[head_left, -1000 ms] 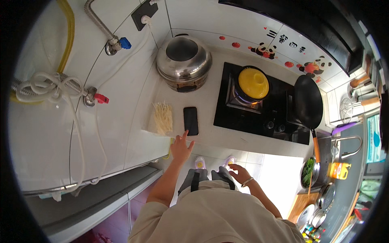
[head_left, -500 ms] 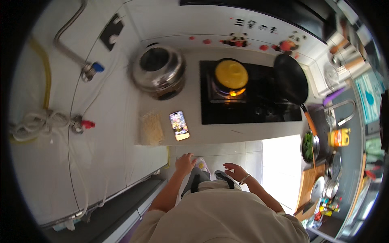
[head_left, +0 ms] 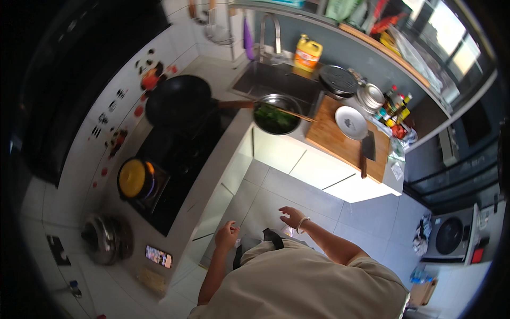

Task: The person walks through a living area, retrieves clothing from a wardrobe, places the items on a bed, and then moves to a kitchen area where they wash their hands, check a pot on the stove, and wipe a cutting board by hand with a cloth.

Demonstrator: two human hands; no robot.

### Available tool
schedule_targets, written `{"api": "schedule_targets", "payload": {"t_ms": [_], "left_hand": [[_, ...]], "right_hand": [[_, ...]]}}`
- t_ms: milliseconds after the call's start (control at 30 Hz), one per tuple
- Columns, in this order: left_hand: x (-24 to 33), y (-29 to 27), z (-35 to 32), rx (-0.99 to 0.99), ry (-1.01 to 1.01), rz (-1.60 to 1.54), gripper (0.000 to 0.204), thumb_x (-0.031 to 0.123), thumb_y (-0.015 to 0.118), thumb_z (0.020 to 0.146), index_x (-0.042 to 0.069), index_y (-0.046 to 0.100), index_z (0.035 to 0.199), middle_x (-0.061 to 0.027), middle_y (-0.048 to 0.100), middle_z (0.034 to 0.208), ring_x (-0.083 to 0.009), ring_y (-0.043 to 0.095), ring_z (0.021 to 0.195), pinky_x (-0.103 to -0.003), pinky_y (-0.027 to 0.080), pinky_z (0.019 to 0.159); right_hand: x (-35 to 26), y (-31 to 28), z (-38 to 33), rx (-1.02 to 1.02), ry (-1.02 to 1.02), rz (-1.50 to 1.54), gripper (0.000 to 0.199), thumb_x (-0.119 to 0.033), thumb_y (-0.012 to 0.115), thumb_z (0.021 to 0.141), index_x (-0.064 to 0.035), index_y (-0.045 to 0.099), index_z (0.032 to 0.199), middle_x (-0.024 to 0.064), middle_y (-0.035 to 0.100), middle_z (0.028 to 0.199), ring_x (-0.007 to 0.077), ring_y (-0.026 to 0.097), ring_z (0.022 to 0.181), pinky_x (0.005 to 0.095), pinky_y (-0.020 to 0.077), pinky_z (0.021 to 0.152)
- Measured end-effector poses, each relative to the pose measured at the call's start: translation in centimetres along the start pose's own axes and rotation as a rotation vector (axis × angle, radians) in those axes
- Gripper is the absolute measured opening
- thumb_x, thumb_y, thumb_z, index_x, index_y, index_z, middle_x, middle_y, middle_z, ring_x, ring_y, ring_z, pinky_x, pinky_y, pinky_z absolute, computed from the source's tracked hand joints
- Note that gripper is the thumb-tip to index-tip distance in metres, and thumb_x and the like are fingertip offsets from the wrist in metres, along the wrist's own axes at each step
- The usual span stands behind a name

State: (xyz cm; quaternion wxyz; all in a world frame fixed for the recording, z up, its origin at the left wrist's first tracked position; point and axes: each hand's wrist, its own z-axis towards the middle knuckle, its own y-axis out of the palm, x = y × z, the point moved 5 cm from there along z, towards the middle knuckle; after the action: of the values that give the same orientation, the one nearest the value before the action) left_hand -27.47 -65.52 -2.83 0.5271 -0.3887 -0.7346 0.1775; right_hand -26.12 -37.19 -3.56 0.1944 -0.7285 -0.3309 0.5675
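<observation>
My left hand (head_left: 227, 234) hangs near the counter edge, loosely curled and holding nothing. To its right, my right hand (head_left: 292, 218) is held over the floor, fingers apart and touching nothing. Ahead, at the counter corner by the sink, a metal bowl (head_left: 291, 126) holds leafy greens (head_left: 274, 117), with long chopsticks (head_left: 292, 112) across it. On the stove (head_left: 178, 199) at the left, a small pot with a yellow lid (head_left: 132, 178) sits over a lit flame. A black wok (head_left: 179, 100) stands on the far burner.
Right of the sink (head_left: 249, 82), a cutting board (head_left: 325, 129) bears a white plate (head_left: 351, 122) and a cleaver (head_left: 367, 151). A phone (head_left: 158, 256), a pack of pale dry noodles (head_left: 153, 281) and a steel cooker (head_left: 101, 239) are at lower left. A washing machine (head_left: 448, 236) stands far right.
My view and body have turned right, bringing the sink and cutting board ahead and the stove to the left. Both hands still hang in front of me, holding nothing.
</observation>
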Motion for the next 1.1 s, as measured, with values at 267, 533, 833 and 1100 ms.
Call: {"api": "schedule_targets", "payload": {"t_ms": [267, 533, 833, 1100], "left_hand": [[13.9, 8.8, 6.8, -0.131, 0.202, 0.0, 0.03, 0.025, 0.06, 0.076, 0.008, 0.055, 0.101, -0.0078, 0.061, 0.079, -0.022, 0.059, 0.07, -0.034, 0.047, 0.063], [23.3, 15.8, 14.3, -0.414, 0.37, 0.141, 0.03, 0.026, 0.059, 0.077, 0.008, 0.055, 0.1, -0.0083, 0.061, 0.078, -0.0217, 0.06, 0.071, -0.033, 0.047, 0.065], [32.7, 20.9, 26.4, -0.373, 0.804, -0.003, 0.047, 0.02, 0.061, 0.077, 0.004, 0.041, 0.116, -0.0109, 0.055, 0.084, -0.0189, 0.057, 0.062, -0.029, 0.046, 0.058], [31.6, 23.2, 33.3, -0.497, 0.097, -0.342, 0.075, 0.015, 0.057, 0.079, 0.002, 0.005, 0.131, -0.0096, 0.056, 0.075, -0.0154, 0.054, 0.048, -0.024, 0.045, 0.049]], "right_hand": [[11.3, -6.9, -4.5, -0.05, 0.533, 0.939, 0.03, -0.022, 0.057, 0.079, -0.0083, 0.056, 0.105, 0.0053, 0.062, 0.094, 0.0158, 0.058, 0.086, 0.029, 0.0461, 0.072], [19.4, -11.8, -4.1, 0.328, 0.459, 0.703, 0.028, -0.018, 0.056, 0.076, -0.0041, 0.058, 0.1, 0.0136, 0.062, 0.089, 0.022, 0.06, 0.081, 0.0315, 0.0471, 0.074], [21.2, -22.3, -5.7, 1.057, 0.761, 0.346, 0.031, -0.013, 0.063, 0.067, -0.0083, 0.055, 0.096, 0.0088, 0.055, 0.083, 0.0212, 0.055, 0.076, 0.0333, 0.0451, 0.068], [25.5, -30.6, -3.4, 1.049, 1.035, -0.134, 0.063, -0.031, 0.07, 0.061, -0.014, 0.044, 0.116, 0.0082, 0.042, 0.112, 0.0276, 0.04, 0.105, 0.0398, 0.0331, 0.084]]}}
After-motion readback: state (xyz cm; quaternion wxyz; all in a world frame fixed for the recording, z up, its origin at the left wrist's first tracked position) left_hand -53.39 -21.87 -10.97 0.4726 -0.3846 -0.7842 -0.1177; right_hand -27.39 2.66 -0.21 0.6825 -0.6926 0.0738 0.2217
